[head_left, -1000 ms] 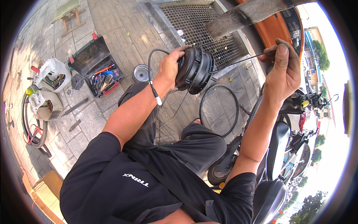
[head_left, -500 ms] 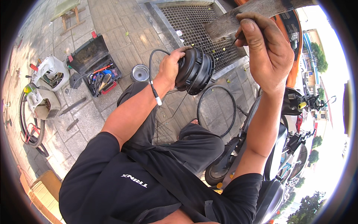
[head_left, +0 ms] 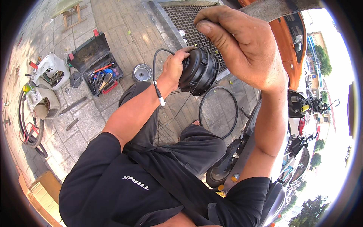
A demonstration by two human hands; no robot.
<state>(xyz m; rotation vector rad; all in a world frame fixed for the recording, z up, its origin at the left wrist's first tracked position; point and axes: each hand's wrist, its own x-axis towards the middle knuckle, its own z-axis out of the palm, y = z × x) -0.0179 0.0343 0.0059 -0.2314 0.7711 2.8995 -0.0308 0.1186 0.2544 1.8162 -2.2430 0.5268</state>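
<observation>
Hub (head_left: pixel 197 72), black and drum-shaped, is at upper centre of the frame, gripped round its side by the left hand (head_left: pixel 174 68), seemingly to keep it steady; above right, the right hand (head_left: pixel 247 51) presses thumb to forefinger, apparently pinching a thin dark spoke (head_left: pixel 210 44), mostly hidden; the open toolbox (head_left: pixel 89 55), upper left, probably stands there for easy reach
</observation>
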